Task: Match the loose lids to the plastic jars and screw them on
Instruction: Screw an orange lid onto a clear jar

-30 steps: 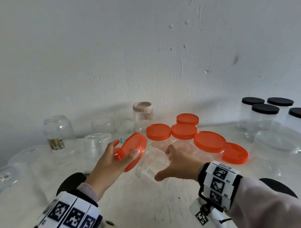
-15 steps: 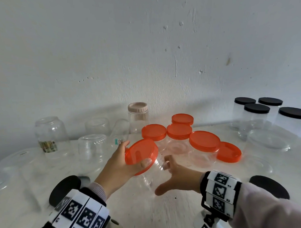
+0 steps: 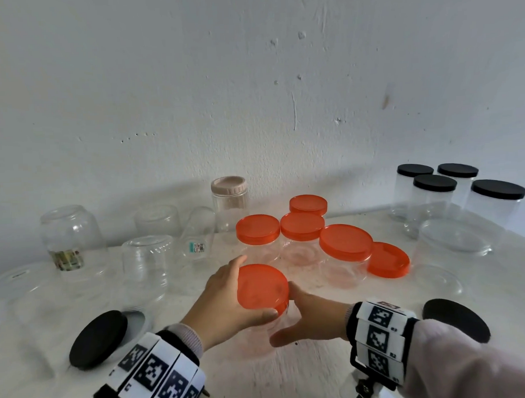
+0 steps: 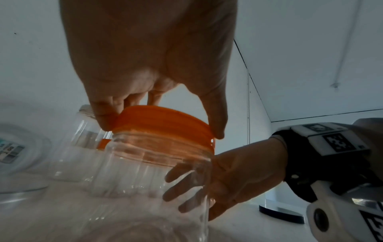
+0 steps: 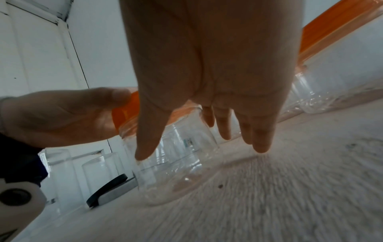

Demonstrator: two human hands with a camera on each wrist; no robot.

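Head view is showing both forearms reaching in from the bottom edge, each with a band of black-and-white markers round the wrist, meeting at one clear plastic jar (image 3: 261, 330) that's standing on the white counter (image 3: 315, 372) right in front of the person. The left hand (image 3: 226, 301) is coming in from the left with the palm turned toward the jar, thumb and fingers curling round the rim of an orange lid (image 3: 262, 286) and holding it on the jar's mouth. In the left wrist view the lid (image 4: 163, 123) is sitting a bit tilted over the threaded neck, thumb on one edge and fingertips on the other, so I can't tell how far it's screwed on. The right hand (image 3: 311, 313) is coming in from the right and gripping the jar body below the lid, thumb sticking out toward the camera and fingers (image 4: 182, 188) wrapping round the far side, showing through the clear wall. The right wrist view is looking down the back of that hand (image 5: 207, 81), fingers pointing down along the jar (image 5: 176, 163).

Just behind, four more jars with orange lids (image 3: 302, 225) are sitting in a tight cluster, with one loose orange lid (image 3: 387, 260) leaning at the group's right. Black-lidded jars (image 3: 435, 192) are standing at far right, upside-down clear jars (image 3: 146, 262) at left, a beige-capped jar (image 3: 229, 200) by the wall, and loose black lids are lying near left (image 3: 98, 338) and near right (image 3: 456, 320)
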